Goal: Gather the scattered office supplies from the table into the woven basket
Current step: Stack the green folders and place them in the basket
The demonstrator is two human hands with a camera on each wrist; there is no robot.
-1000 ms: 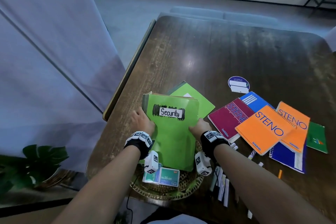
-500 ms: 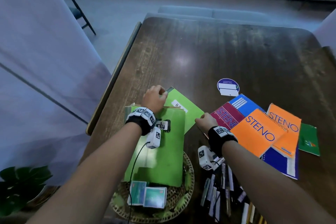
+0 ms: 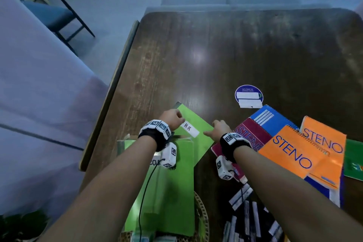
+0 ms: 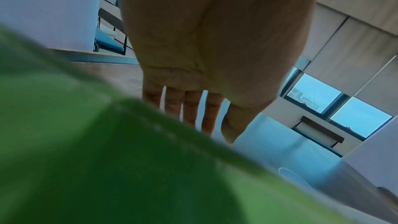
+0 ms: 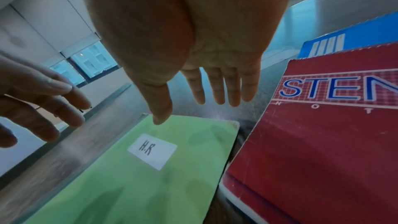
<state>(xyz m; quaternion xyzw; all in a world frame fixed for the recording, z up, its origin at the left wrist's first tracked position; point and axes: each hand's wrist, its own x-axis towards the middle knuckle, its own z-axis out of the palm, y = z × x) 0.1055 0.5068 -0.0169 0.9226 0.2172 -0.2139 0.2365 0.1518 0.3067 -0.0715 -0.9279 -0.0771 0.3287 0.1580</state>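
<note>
- Head view: both hands reach over the green "H.R" folder [image 3: 193, 124] lying flat on the wooden table [image 3: 225, 49]. The left hand [image 3: 172, 119] is above its left edge, the right hand [image 3: 221, 126] at its right edge; neither grips it, though whether the fingertips touch is hard to tell from here.
- Behind the left wrist, a second green folder [image 3: 169, 192] lies with its near end over the woven basket [image 3: 202, 212].
- Just right of the right hand lies a maroon STENO notebook [image 3: 253, 133], then a blue notebook [image 3: 273, 120] and two orange STENO pads [image 3: 294, 153]; beyond the fingers sits a round blue sticker [image 3: 248, 95]. Pens [image 3: 247, 218] lie under the right forearm.
- Left wrist view: the left hand [image 4: 206, 48] has straight, slightly spread fingers [image 4: 191, 108] holding nothing; a blurred green surface fills the foreground.
- Right wrist view: the right hand [image 5: 193, 40] is spread flat, thumb tip above the "H.R" folder [image 5: 150, 168]; the maroon STENO notebook [image 5: 323, 142] lies alongside.
</note>
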